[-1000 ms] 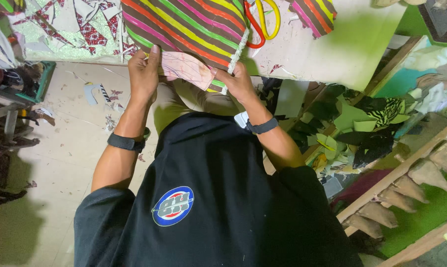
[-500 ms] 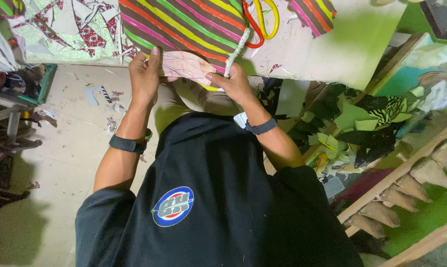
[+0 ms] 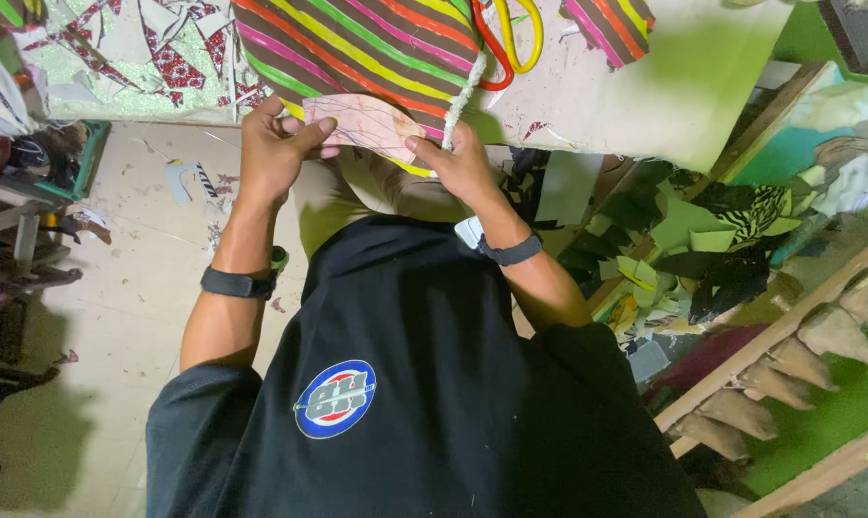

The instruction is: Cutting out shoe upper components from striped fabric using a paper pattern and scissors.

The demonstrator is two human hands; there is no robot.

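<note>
two hands are closed on one small pinkish cut-out piece (image 3: 365, 125), flat and rounded at one end, marked with thin lines. it is held at the near edge of the worktable (image 3: 702, 86), over the lower edge of a striped fabric (image 3: 357, 43). the left hand (image 3: 275, 153) is pinched on the piece's left end, thumb on top and fingers curled beneath. the right hand (image 3: 458, 163) is pinched on the right end, and a white twisted cord (image 3: 461, 96) is seen running up from its fingers across the fabric; whether the cord is gripped cannot be told.

the striped fabric is brown with orange, yellow, green and pink bands, and it is spread flat on the pale tabletop. scissors with red and yellow handles (image 3: 509, 43) are laid on its right edge. a smaller striped scrap (image 3: 611, 24) is set just beyond them. a red and white patterned cloth (image 3: 155, 53) is spread to the left of the striped fabric.

black wristbands are worn on both wrists, and a black shirt with a round badge is seen below. green and black offcuts (image 3: 702, 249) are piled on the floor at the right, beside a wooden rack of shoe lasts (image 3: 818, 355).
</note>
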